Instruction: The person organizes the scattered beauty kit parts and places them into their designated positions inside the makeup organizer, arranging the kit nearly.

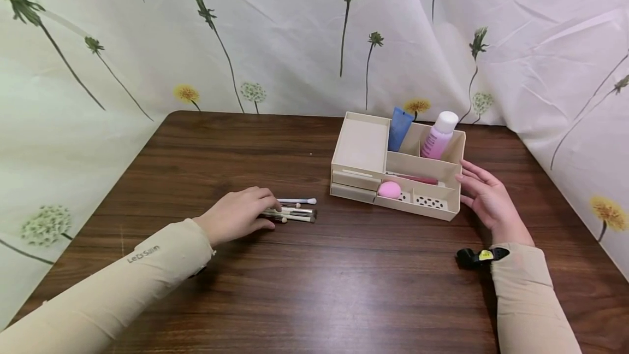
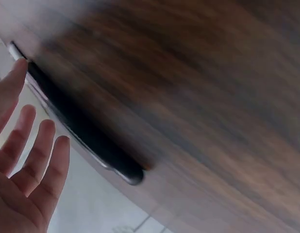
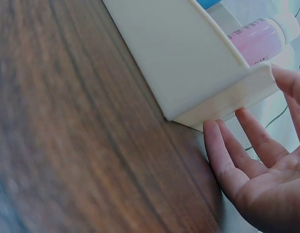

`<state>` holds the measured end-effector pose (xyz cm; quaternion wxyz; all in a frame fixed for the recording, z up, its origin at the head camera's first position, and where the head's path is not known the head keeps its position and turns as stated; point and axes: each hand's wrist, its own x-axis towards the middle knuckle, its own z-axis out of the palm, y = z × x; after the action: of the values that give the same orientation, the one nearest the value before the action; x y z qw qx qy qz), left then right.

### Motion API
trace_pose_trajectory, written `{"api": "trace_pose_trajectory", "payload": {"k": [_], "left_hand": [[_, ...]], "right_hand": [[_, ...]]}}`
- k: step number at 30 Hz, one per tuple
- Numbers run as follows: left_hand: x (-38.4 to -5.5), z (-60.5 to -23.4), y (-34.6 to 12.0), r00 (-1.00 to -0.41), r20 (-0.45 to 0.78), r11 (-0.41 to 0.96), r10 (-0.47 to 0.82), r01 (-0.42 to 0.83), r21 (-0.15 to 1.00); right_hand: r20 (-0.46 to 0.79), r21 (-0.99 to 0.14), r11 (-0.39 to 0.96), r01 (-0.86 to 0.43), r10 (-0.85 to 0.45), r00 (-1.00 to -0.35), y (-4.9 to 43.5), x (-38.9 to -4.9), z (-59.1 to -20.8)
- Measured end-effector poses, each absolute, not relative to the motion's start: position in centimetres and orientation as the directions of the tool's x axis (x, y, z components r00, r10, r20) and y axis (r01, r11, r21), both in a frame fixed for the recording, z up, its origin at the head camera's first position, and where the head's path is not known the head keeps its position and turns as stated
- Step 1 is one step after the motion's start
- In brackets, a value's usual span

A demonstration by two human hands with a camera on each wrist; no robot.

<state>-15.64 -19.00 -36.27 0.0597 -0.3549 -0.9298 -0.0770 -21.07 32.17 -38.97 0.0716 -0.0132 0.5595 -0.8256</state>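
My left hand (image 1: 238,214) is at a small pile of makeup brushes (image 1: 301,217) on the table, its fingers over their handle ends. In the left wrist view its fingers look loosely extended, with one fingertip close to a long dark handle (image 2: 87,124); contact is hard to tell. The fingertips of my right hand (image 1: 491,201) touch the right side of a beige desktop organizer (image 1: 362,141), fingers spread and slightly bent. The organizer holds a blue tube (image 1: 400,129), a pink bottle with a white cap (image 1: 439,138), a pink makeup sponge (image 1: 390,190) and a slim red-handled item (image 1: 425,180).
Everything stands on a dark wooden table (image 1: 344,283). A white curtain with dandelion prints (image 1: 295,31) hangs along its back and sides. Two drawers (image 1: 352,192) are at the organizer's front left. A black strap device (image 1: 475,258) sits at the right wrist.
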Motion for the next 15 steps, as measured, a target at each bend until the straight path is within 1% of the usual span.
{"api": "trace_pose_trajectory", "payload": {"k": [7,12,15], "left_hand": [[-15.7,-36.6,-20.2,-0.745,0.184,0.74,0.641,0.664,0.11],[-15.6,-36.5,-20.7,-0.759,0.123,0.75,0.64,0.651,0.117],[-15.5,-36.5,-20.8,-0.755,0.086,0.746,0.65,0.656,0.113]], "right_hand": [[-0.056,-0.921,-0.377,0.101,-0.13,-0.99,32.3,-21.1,-38.9],[-0.047,-0.923,-0.373,0.096,-0.137,-0.989,32.2,-21.2,-39.1],[-0.044,-0.924,-0.371,0.093,-0.14,-0.989,32.2,-21.2,-39.1]]}}
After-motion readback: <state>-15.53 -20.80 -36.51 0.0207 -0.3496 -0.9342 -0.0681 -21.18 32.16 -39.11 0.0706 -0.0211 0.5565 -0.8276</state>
